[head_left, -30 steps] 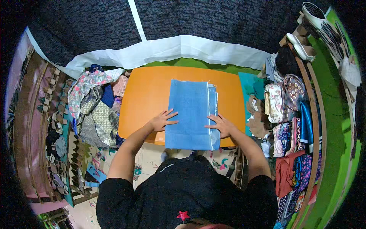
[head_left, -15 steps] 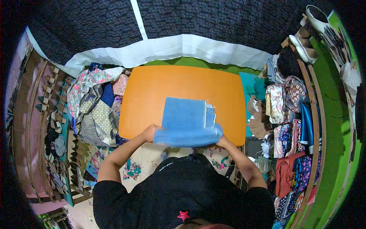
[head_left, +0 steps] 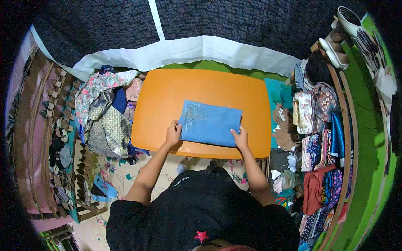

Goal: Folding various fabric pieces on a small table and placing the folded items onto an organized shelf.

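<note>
cloth heap (head_left: 104, 113) sits left of frame. left hand (head_left: 172, 133) pinches the folded blue cloth (head_left: 210, 123) at its near-left corner; the cloth lies centre on the orange table (head_left: 167, 96). right hand (head_left: 240, 137) grips the near-right corner. pressing both corners flat and square would keep edges aligned.

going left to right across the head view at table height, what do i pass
Heap of patterned fabrics → bare left part of the orange table → left hand at the cloth's left edge → folded blue cloth → right hand at its right edge → hanging patterned clothes
</note>
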`<state>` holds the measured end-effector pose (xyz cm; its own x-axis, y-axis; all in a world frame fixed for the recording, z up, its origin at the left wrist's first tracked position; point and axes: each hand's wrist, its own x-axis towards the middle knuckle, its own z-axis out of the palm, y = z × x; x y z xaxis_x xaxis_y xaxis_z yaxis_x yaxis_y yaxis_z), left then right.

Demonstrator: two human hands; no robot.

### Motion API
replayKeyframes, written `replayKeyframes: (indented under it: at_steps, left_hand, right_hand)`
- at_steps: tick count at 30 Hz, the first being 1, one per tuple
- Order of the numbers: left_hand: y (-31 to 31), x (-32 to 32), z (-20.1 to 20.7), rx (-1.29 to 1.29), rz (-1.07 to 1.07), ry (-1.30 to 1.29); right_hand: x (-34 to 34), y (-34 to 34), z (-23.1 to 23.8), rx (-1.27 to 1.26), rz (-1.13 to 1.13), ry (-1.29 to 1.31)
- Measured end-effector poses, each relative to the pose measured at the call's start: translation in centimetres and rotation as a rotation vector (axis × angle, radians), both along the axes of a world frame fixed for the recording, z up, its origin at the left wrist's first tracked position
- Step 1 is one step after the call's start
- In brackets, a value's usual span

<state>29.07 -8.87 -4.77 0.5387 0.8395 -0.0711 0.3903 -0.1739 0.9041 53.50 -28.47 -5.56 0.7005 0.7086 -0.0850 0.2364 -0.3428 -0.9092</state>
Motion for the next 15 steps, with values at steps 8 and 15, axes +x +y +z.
replayKeyframes:
  at_steps: [8,15]
  left_hand:
    - [-1.7,1.9,-0.8,0.271,0.238,0.407]
    - [-0.9,2.9,1.0,0.016,0.104,0.582]
  right_hand:
    - [-4.2,3.1,5.8,-0.266,-0.172,-0.562]
    - [-8.7,5.7,2.6,-0.220,0.294,-0.764]
